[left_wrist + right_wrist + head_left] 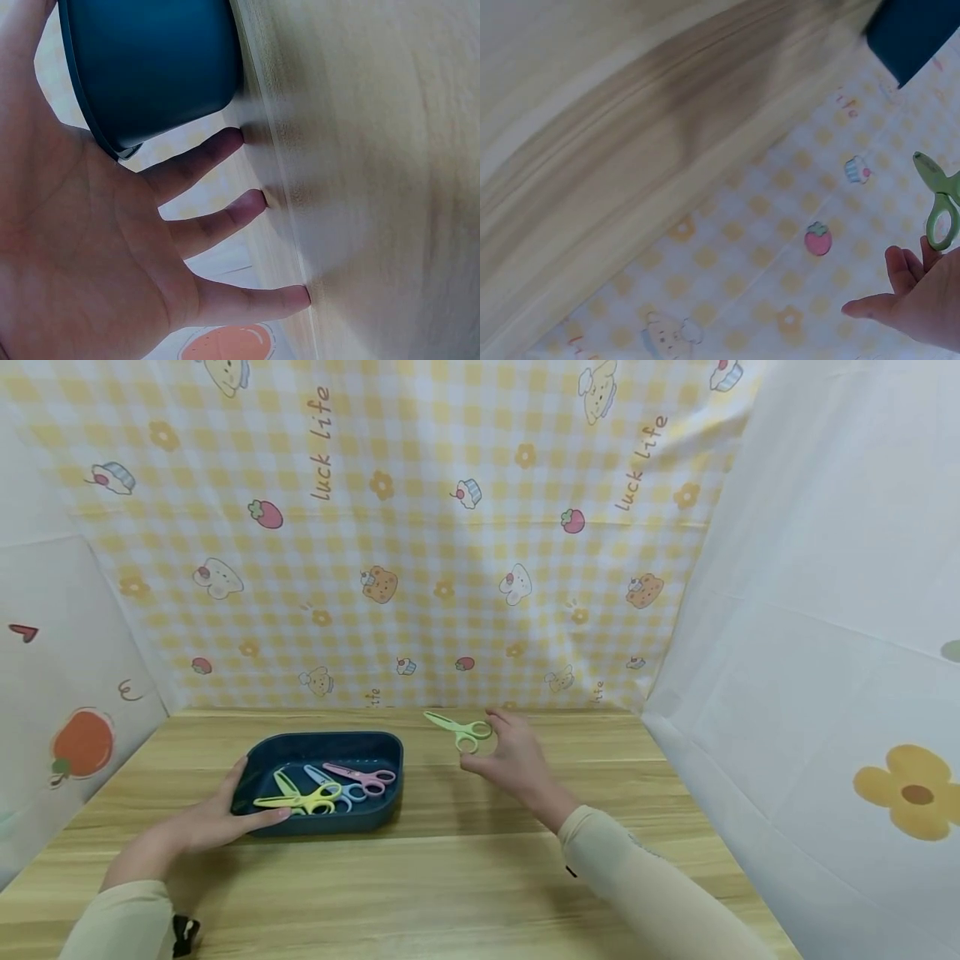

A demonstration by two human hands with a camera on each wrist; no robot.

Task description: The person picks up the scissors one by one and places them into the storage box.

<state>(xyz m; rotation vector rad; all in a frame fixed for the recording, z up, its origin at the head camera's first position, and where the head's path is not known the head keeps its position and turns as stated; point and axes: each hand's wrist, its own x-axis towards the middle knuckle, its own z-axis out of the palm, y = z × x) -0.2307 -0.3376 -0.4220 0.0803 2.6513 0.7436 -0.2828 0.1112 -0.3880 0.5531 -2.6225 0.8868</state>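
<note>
Raised over the table right of the bin, pale green scissors (447, 723) point their blades to the left. My right hand (517, 756) holds them by the finger loops, between thumb and fingers. In the right wrist view the green scissors (943, 210) show partly at the edge, beside the right hand (922, 300). My left hand (206, 822) rests against the left end of a dark blue bin (330, 825), thumb along its front rim. In the left wrist view the left hand's (97, 240) straight fingers spread down to the tabletop beside the bin (157, 67).
Inside the bin lie several scissors: yellow scissors (303, 800), blue scissors (348, 793), pink scissors (360, 774) and another green blade. A checked curtain (420, 527) hangs at the table's (420, 893) back edge, and white cloth walls (787, 677) stand at the sides.
</note>
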